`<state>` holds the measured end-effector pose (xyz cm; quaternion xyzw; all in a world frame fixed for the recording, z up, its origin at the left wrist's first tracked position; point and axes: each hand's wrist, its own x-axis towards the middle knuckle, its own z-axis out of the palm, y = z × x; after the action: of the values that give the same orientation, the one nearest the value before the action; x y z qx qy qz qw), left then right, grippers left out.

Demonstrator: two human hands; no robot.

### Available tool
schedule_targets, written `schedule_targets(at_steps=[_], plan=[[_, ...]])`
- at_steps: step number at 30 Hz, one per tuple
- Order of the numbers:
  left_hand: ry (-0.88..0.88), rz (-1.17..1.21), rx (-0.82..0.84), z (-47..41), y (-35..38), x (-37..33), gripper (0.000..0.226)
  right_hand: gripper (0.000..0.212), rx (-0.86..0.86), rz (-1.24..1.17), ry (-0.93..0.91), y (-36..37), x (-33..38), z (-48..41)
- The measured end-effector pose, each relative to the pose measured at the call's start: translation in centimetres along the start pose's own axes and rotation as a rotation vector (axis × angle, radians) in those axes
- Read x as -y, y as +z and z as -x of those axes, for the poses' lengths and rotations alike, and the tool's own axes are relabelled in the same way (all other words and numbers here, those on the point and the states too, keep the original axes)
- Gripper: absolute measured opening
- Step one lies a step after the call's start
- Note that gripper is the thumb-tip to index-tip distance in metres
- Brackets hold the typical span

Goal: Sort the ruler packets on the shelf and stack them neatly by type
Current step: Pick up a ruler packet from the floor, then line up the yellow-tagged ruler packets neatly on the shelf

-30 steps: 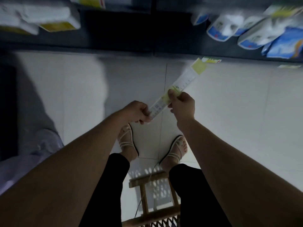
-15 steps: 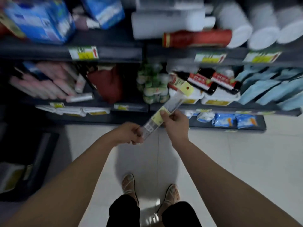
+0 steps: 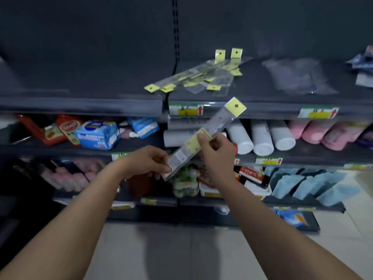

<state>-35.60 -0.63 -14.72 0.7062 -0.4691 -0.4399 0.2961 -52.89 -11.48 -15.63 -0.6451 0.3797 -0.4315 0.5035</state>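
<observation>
A long clear ruler packet (image 3: 217,125) with a yellow hang tab slants up to the right in front of the shelves. My left hand (image 3: 148,161) pinches its lower end and my right hand (image 3: 217,153) pinches its middle. On the dark top shelf (image 3: 101,98) behind it lies a loose, crisscrossed heap of several ruler packets (image 3: 203,76) with yellow tabs, two of them leaning against the back wall. The held packet is below and in front of that heap, apart from it.
Clear plastic bags (image 3: 296,77) lie on the top shelf to the right of the heap. The shelf below holds white bottles (image 3: 260,138), pink rolls (image 3: 321,134), blue packs (image 3: 96,135) and red pouches. Lower shelves carry more goods. Pale floor tiles (image 3: 181,251) lie underneath.
The view has swung up from the floor and my feet to the shelves. Both hands kept hold of the ruler packet and rose with it toward the top shelf.
</observation>
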Motion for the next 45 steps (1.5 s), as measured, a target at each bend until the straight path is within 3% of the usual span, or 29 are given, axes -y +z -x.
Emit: schedule_targets(at_steps=[6,10,16,24,27,30,33,36,38,40,45], plan=[[0.155,-0.015,-0.113,-1.3,-6.5,-7.0,0.010,0.054,0.004,-0.048,-0.049,1.4,6.9,-6.7],[0.189,-0.026,-0.195,-4.7,-10.6,-10.4,0.015,0.027,0.044,-0.060,0.053,2.1,9.6,-12.2],[0.184,-0.237,-0.229,-10.4,-12.9,-14.1,0.012,0.014,0.041,0.019,0.186,3.1,10.2,-19.3],[0.157,-0.402,-0.279,-16.5,-12.1,-15.6,0.026,0.017,0.043,0.323,0.222,2.1,8.7,-25.1],[0.094,-0.628,-0.283,-17.9,-11.7,-16.3,0.030,0.018,0.107,0.449,0.206,1.4,8.4,-26.7],[0.004,-0.833,-0.323,-18.9,-11.3,-17.2,0.036,0.039,0.167,0.608,0.156,0.2,8.0,-28.0],[-0.070,-0.813,-0.357,-19.9,-11.4,-17.8,0.055,0.039,0.166,0.711,0.126,-1.4,7.4,-29.0],[-0.200,-0.802,-0.345,-20.7,-11.0,-17.9,0.095,0.029,0.140,0.769,0.130,-2.3,6.3,-29.7],[-0.282,-0.822,-0.347,-21.2,-10.1,-17.9,0.108,0.037,0.170,0.738,0.157,-2.1,5.7,-30.1],[-0.304,-0.781,-0.380,-21.7,-9.7,-18.1,0.107,0.048,0.215,0.557,0.195,-1.5,5.8,-30.1],[-0.352,-0.553,-0.345,-21.8,-11.0,-17.9,0.078,0.057,0.392,0.287,0.263,-0.7,6.6,-29.4]])
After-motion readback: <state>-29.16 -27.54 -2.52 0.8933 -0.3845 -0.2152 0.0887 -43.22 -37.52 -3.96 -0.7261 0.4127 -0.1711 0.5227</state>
